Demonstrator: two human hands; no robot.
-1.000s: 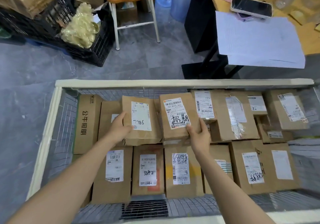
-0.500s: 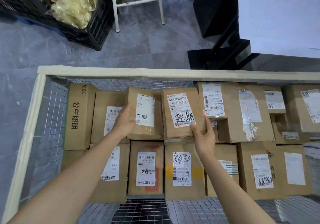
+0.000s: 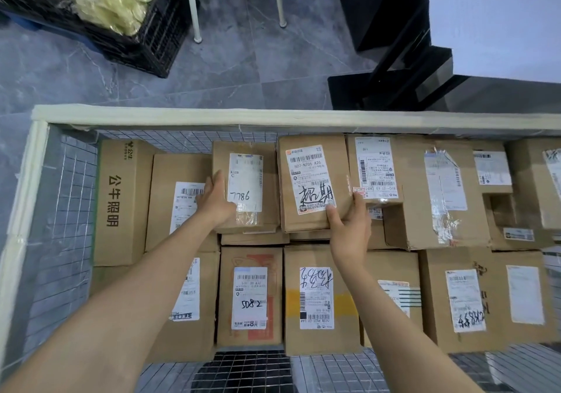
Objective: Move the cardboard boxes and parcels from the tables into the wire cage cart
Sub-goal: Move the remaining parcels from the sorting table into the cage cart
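**Two parcels held side by side in a wire cage cart**

A person's left hand (image 3: 217,198) grips the left edge of the 7786 box (image 3: 267,180), thumb on its top face and fingers wrapped round the side. The right hand (image 3: 349,225) clasps the near right corner of the 507-N705 box (image 3: 312,150), thumb pressed on its label and fingers curled up the right side. The two boxes touch between the hands, inside the wire cage cart (image 3: 212,116), on top of a lower layer of parcels. Just left of the left hand stands a tall printed carton (image 3: 121,201); below the wrists lies the 5082 box (image 3: 250,259). Beyond the cart's far rim sits a black crate (image 3: 158,37).
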